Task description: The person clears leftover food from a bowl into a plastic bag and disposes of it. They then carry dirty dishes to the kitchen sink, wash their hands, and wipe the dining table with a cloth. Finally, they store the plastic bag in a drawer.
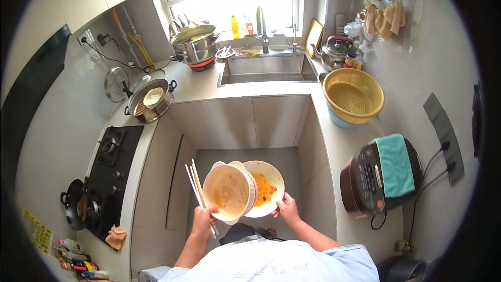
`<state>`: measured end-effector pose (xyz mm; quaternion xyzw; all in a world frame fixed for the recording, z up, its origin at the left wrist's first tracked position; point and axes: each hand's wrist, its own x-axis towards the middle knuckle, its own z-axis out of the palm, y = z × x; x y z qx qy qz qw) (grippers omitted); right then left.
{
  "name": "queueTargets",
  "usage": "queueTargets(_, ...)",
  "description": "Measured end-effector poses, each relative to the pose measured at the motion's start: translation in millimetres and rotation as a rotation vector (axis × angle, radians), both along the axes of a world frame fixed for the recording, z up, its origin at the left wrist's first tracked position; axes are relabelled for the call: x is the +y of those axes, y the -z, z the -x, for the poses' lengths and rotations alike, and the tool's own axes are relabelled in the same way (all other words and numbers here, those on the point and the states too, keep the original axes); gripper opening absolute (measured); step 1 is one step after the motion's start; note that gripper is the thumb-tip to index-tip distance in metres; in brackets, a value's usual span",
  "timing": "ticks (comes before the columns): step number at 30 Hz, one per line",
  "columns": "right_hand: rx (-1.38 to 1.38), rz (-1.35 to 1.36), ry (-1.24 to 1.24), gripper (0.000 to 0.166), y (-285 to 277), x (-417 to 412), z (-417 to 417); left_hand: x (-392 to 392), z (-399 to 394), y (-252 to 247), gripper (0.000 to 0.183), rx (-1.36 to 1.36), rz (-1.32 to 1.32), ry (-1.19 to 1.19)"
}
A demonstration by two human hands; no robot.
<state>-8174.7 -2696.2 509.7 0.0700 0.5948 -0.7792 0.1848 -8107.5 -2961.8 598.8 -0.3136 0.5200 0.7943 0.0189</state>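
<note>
My left hand (203, 219) grips a stack of cream bowls (229, 192) by the rim, with several pale chopsticks (195, 182) held in the same hand. Orange residue marks the inside of the top bowl. A cream plate (276, 172) with orange sauce and food scraps is held at its right rim by my right hand (287, 207). The bowls overlap the plate's left side. Both hands are over the floor, near my body, between the counters.
Ahead is a stainless sink (266, 68), with a steamer pot (195, 47) left of it. Yellow basin (352, 96) and rice cooker (379, 176) stand on the right counter. On the left are a pot with a bowl inside (150, 105), a gas hob (113, 180) and a wok (74, 203).
</note>
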Motion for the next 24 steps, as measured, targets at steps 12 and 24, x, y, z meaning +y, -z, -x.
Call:
queueTargets(12,-0.017,0.013,0.145,0.027,6,-65,290,-81,319,9,0.008,0.002,0.040,0.122)
queueTargets(24,0.047,-0.044,0.323,0.020,-6,-89,548,-110,596,11,0.002,-0.023,0.060,0.148)
